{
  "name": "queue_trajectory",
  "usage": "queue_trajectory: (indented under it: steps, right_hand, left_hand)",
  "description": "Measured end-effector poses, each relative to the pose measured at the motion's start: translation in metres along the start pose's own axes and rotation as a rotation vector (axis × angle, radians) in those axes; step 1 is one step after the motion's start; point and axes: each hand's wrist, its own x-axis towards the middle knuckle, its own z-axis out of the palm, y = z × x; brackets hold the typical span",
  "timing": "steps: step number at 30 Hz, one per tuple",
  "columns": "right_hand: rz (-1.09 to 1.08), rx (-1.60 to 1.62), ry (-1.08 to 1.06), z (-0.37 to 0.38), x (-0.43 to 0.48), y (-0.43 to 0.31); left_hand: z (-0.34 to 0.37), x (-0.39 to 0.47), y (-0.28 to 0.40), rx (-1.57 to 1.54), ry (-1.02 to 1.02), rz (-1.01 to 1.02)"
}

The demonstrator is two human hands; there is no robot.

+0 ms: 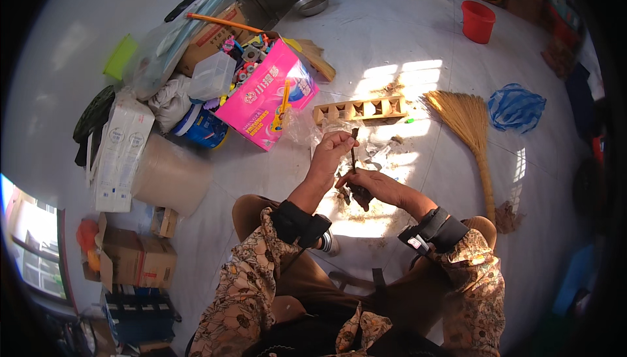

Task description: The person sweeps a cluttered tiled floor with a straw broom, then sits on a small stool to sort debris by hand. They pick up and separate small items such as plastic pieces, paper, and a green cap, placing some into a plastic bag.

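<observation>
A thin dark strip runs upright between my hands; its material cannot be made out. My left hand pinches its upper part, and a short dark end shows above the fingertips. Lower down, my right hand grips the other end. A crumpled dark brown piece hangs below the right fingers, apparently joined to the strip. Under both hands, scraps of clear plastic and brown crumbs lie scattered on the sunlit floor. Just beyond them lies a wooden tray with square compartments.
A straw broom and a blue striped plastic bag lie to the right. Farther off stands a red bucket. On the left are a pink carton beside toys, a blue paint bucket and cardboard boxes.
</observation>
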Motion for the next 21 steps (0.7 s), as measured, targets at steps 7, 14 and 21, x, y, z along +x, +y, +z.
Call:
queue_trajectory:
  steps: [7, 14, 21]
  right_hand:
    - [0.114, 0.197, 0.054, -0.003, 0.005, 0.010]
    - [-0.057, 0.632, 0.148, -0.024, 0.006, 0.013]
    - [-0.007, 0.527, 0.236, -0.013, 0.009, 0.009]
  left_hand:
    - [-0.004, 0.000, -0.012, 0.075, -0.041, -0.139]
    - [-0.011, -0.025, -0.011, 0.357, -0.212, 0.058]
    - [-0.005, -0.036, -0.017, 0.473, -0.016, 0.103]
